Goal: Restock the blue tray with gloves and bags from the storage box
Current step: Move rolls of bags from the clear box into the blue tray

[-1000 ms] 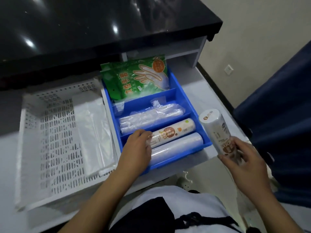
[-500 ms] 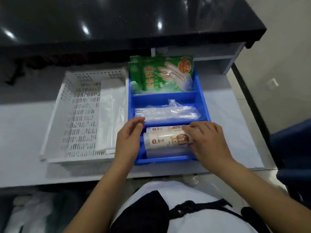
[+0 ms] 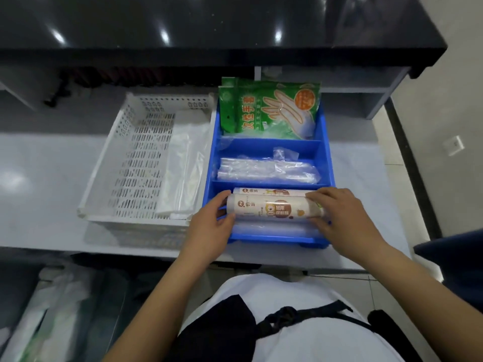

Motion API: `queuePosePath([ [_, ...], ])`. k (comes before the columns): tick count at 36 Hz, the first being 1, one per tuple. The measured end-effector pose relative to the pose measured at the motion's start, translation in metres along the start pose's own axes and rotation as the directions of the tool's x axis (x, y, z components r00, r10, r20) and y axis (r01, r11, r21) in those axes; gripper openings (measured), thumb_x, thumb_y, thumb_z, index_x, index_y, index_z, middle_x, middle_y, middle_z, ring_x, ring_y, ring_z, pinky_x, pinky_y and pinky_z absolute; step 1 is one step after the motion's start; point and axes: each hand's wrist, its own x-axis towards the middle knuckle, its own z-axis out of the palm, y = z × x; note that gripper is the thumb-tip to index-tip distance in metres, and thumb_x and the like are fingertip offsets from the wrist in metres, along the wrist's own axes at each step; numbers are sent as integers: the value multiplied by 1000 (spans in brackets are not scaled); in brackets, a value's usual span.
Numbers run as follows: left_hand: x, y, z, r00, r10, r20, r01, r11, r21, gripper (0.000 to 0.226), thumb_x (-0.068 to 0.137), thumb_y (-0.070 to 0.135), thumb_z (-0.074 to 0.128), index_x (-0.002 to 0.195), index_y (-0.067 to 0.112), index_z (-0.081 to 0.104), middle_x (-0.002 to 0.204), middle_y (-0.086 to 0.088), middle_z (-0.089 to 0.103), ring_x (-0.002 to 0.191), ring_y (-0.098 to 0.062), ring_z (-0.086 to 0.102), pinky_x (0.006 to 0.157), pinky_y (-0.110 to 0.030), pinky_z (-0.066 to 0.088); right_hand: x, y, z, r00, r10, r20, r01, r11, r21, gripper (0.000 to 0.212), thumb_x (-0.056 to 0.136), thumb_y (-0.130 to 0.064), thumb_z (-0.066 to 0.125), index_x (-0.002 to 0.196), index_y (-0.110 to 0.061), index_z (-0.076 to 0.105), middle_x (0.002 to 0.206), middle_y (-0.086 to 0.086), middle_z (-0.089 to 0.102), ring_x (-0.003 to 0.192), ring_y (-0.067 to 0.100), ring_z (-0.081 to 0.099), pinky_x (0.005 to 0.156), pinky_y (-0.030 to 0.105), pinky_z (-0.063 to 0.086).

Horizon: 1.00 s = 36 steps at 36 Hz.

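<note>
The blue tray [image 3: 324,142] has three compartments. Green glove packs [image 3: 266,111] stand in the far one. Clear plastic bags [image 3: 264,171] lie in the middle one. The near compartment holds a labelled bag roll [image 3: 271,191], a plain clear roll [image 3: 271,228] and, on top of them, a second labelled roll [image 3: 271,207]. My left hand [image 3: 211,226] touches that top roll's left end. My right hand [image 3: 342,215] grips its right end.
A white perforated storage box [image 3: 136,163] sits left of the tray, with clear bags [image 3: 185,165] along its right side. A black countertop [image 3: 209,27] overhangs the far edge. Both containers stand on a white shelf [image 3: 52,205]. Plastic bags [image 3: 39,309] lie lower left.
My right hand has brought the labelled roll from the right into the near compartment, laying it on the other rolls. My left hand stays at the left end.
</note>
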Motion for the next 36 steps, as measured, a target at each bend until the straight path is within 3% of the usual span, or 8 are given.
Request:
queuePosePath([
  [6,2,0,5,998,30,-49,-30,1000,7,54,90,6,63,103,57,52,107,26,64,103,7,62,81,-9,50,-7,9,16,992,24,-121,-20,999,36,49,81,-22,77,127,-20,61,127,2,61,118,23,50,97,41,46],
  [11,2,-4,7,998,57,-40,-54,996,66,46,90,7,63,115,46,57,112,24,65,103,12,60,82,-6,50,-8,15,24,986,25,-165,-16,999,50,49,80,-22,78,126,-20,62,124,1,63,116,22,53,94,38,49],
  [17,3,-3,9,999,18,-38,-13,992,128,41,91,19,64,125,40,56,120,16,65,106,-2,63,89,-30,56,-10,17,27,980,24,-198,-5,995,98,49,80,-20,78,125,-20,61,124,0,61,116,22,51,89,37,51],
  [21,6,8,16,989,-150,10,150,989,16,62,89,21,68,142,36,40,130,13,58,113,-11,61,81,-27,57,-13,16,28,981,32,-190,-3,989,150,50,82,-19,76,129,-18,58,128,2,58,121,21,47,92,36,50],
  [27,26,33,17,901,-428,65,433,891,-137,78,79,57,68,144,21,45,136,3,58,119,-21,58,105,-48,45,-29,25,23,963,180,-202,-81,904,419,54,89,-23,69,138,-24,50,137,-5,50,124,13,46,97,28,44],
  [29,30,37,16,888,-439,133,457,872,-174,57,80,61,64,121,22,65,116,3,72,107,-18,66,98,-42,48,-39,32,23,954,257,-154,-124,808,576,55,90,-26,67,139,-38,44,130,-18,48,116,2,49,89,20,46],
  [32,31,38,18,889,-429,158,456,855,-248,36,86,58,59,99,26,70,89,6,78,79,-7,74,68,-25,51,-48,34,24,967,251,-53,-130,656,744,58,91,-22,65,119,-67,40,114,-34,53,107,-11,54,74,8,48],
  [36,29,37,20,894,-428,131,448,849,-281,35,87,58,58,105,29,65,87,3,79,76,-7,74,55,-20,54,-54,35,31,975,223,-3,-137,608,782,59,91,-21,66,133,-53,41,114,-34,51,107,-16,51,62,4,49],
])
